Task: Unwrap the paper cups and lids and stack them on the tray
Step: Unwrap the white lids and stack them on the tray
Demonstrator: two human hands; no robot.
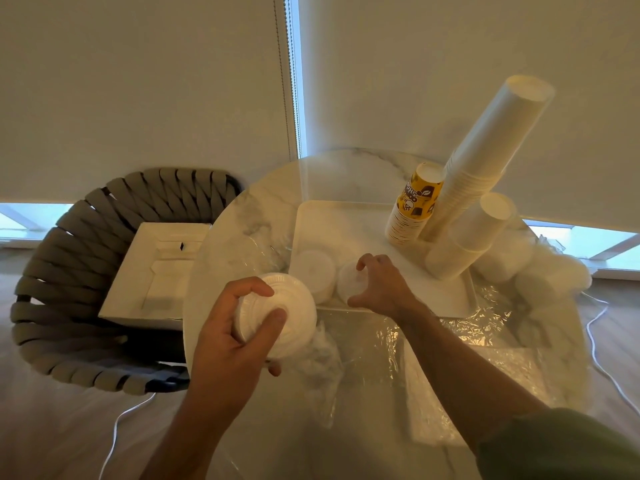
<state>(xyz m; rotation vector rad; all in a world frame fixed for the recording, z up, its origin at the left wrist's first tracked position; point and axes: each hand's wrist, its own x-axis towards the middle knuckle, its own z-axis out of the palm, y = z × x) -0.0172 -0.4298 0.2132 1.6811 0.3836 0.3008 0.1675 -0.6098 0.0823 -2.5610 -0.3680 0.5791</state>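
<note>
The left hand (239,327) grips a stack of white lids (280,313) held on edge, thumb and fingers curled round its rim, just off the tray's near-left corner and above the marble table (256,216). A clear plastic wrapper (322,355) trails from the stack at about 4 o'clock. The right hand (377,285) reaches over the white tray (460,303), fingers and thumb curved round a second lid pile (348,284) standing on the tray's near edge; it holds that pile from the 3 o'clock side. At 9 o'clock of that pile, touching it, sits a third lid stack (313,268). Toward 1 o'clock from the right hand, well apart, stand the upturned cups: a yellow printed cup stack (414,206), a tall white cup stack (485,157) and a short white cup stack (467,237). Crumpled clear film (485,327) covers the table at 4 o'clock of the tray
</note>
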